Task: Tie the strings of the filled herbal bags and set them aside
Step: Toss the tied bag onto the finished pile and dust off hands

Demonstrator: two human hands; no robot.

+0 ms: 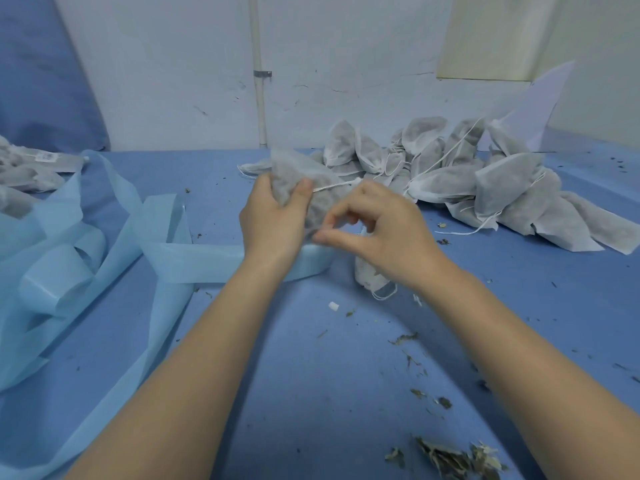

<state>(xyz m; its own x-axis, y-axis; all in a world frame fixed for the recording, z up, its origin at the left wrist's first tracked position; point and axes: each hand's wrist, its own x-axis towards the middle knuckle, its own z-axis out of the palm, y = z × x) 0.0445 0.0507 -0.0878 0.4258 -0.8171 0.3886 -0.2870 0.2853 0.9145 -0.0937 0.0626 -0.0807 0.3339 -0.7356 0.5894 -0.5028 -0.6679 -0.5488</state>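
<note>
Head view, and both hands are up over the middle of the blue table [311, 358], working one filled herbal bag [294, 174] held in the air just above the cloth. The left hand [273, 220] grips the bag's gathered body, thumb pressed across the front and fingers wrapped behind. A white string [334, 186] runs taut from under that thumb toward three o'clock, disappearing behind the right hand [381, 233]. The right hand sits just beside the left, its thumb and forefinger curled in toward each other at the bag's lower edge; it looks like a pinch, but blur makes it impossible to tell whether they hold the string or the fabric. At one o'clock from the hands, a pile of filled bags [467, 174] lies heaped against the wall, loose strings trailing off it. Just under the right wrist, at five o'clock from the held bag, another small bag [369, 271] rests on the table. Over at nine o'clock, pale blue fabric strips [86, 237] loop and fold across the cloth, with more bags [20, 174] behind them at ten o'clock. Dried herb scraps [450, 459] are scattered at five o'clock, near the frame's bottom edge.
</note>
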